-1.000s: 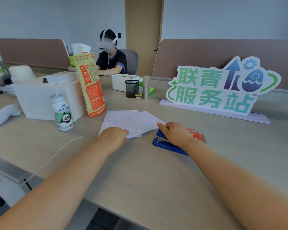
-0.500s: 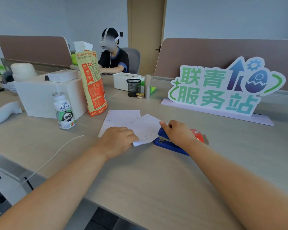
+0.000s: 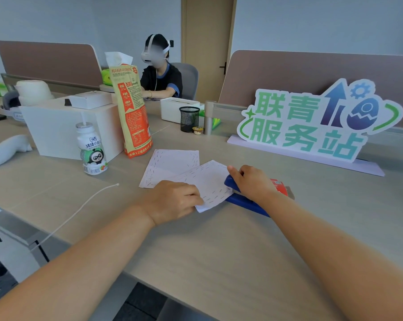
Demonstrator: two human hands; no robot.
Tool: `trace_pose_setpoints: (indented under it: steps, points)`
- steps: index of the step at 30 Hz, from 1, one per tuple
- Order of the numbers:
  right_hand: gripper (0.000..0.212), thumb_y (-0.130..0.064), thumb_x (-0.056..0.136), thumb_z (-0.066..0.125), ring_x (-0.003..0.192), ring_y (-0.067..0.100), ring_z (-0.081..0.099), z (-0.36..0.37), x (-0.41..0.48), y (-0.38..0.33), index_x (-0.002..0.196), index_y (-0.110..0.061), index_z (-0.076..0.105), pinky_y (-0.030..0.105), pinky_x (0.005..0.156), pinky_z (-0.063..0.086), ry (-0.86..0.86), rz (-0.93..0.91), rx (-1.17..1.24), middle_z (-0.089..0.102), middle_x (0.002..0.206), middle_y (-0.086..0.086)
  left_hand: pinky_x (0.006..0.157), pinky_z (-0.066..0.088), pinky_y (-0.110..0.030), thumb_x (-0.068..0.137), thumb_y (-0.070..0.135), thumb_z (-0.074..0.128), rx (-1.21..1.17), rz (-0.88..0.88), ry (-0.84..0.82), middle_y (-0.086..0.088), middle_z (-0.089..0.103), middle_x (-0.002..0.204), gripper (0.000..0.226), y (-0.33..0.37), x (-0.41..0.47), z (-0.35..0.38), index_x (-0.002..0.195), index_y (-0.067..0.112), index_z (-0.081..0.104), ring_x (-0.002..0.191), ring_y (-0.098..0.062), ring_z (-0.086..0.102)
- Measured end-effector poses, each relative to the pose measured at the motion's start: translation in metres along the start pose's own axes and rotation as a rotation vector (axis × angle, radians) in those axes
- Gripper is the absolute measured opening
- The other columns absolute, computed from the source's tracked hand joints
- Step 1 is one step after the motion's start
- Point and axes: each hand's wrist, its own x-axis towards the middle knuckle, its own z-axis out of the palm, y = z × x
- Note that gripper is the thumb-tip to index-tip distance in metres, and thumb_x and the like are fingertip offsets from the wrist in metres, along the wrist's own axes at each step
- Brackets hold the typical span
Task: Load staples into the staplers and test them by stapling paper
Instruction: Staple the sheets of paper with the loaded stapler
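Two bare hands are busy on the pale wooden bench (image 3: 219, 251) in the head view. The left hand (image 3: 172, 200) sits at nine o'clock of the blue metal stapler (image 3: 244, 201). Its grip is closed on the near corner of a white paper sheet (image 3: 207, 181) dotted with staples, fingers curled down over the edge. That sheet's three o'clock edge is tucked into the stapler's mouth. The right hand (image 3: 254, 184) lies over the stapler's top arm, grip wrapped round it, thumb stretched along the nose toward eleven o'clock. The stapler's base is flat on the bench. Peeking out behind the right hand at two o'clock is a small red cardboard box (image 3: 278, 185); whether it touches the stapler, can't tell. A second white sheet (image 3: 172, 163), also stapled, lies partly under the first at eleven o'clock. Out at ten o'clock stand a white drink bottle with a panda label (image 3: 92, 154) and a tall orange-and-yellow bag (image 3: 133, 112), both upright. At one o'clock stands a green-lettered cut-out sign (image 3: 311, 126).
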Motion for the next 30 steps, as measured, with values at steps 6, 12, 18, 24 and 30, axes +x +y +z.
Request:
trace_pose_setpoints:
  steps: [6, 12, 18, 24, 30]
  points:
    - [0.05, -0.051, 0.094, 0.027, 0.075, 0.026, 0.047, -0.002, 0.002, -0.004, 0.079, -0.007, 0.048, 0.033, 0.07, 0.036, -0.055, 0.003, -0.035, 0.043, 0.063, 0.003, 0.048, 0.051, -0.027, 0.07, 0.026, 0.044, -0.188, -0.063, -0.099, 0.006, 0.07, 0.085, 0.027, 0.006, -0.002, 0.001, 0.091, 0.024, 0.06, 0.071, -0.018, 0.063]
    - [0.044, -0.044, 0.096, 0.027, 0.078, 0.026, 0.046, -0.005, 0.007, -0.009, 0.081, -0.008, 0.048, 0.032, 0.071, 0.036, -0.089, -0.004, -0.062, 0.05, 0.078, 0.01, 0.091, 0.047, -0.032, 0.079, 0.07, 0.024, -0.425, -0.48, 0.032, 0.003, 0.063, 0.119, 0.069, -0.004, 0.002, -0.001, 0.116, 0.021, 0.057, 0.109, -0.007, 0.054]
    - [0.039, -0.042, 0.097, 0.023, 0.098, 0.032, 0.052, -0.001, 0.022, -0.025, 0.091, -0.012, 0.046, 0.044, 0.088, 0.04, -0.142, 0.007, -0.067, 0.05, 0.095, 0.013, 0.117, 0.004, -0.032, 0.087, 0.054, 0.046, -0.37, -0.64, -0.519, 0.01, 0.008, 0.156, 0.071, -0.003, 0.007, 0.007, 0.145, 0.028, 0.015, 0.144, -0.009, 0.003]
    - [0.052, -0.047, 0.095, 0.015, 0.132, 0.038, 0.03, 0.0, 0.03, -0.033, 0.126, -0.014, 0.041, 0.053, 0.11, 0.02, -0.36, 0.032, -0.166, 0.042, 0.135, 0.016, 0.117, 0.006, -0.03, 0.079, 0.062, 0.049, -0.397, -0.624, -0.491, 0.014, 0.014, 0.154, 0.074, -0.005, -0.001, 0.005, 0.142, 0.031, 0.025, 0.142, -0.006, 0.008]
    - [0.044, -0.025, 0.101, 0.013, 0.131, 0.03, 0.031, -0.014, 0.024, -0.044, 0.134, -0.006, 0.036, 0.037, 0.11, 0.015, -0.448, 0.046, -0.068, 0.039, 0.141, 0.014, 0.116, -0.003, -0.033, 0.054, 0.078, 0.017, -0.386, -0.576, -0.543, 0.015, 0.008, 0.156, 0.101, -0.008, 0.0, 0.01, 0.144, 0.032, 0.017, 0.143, -0.003, -0.003]
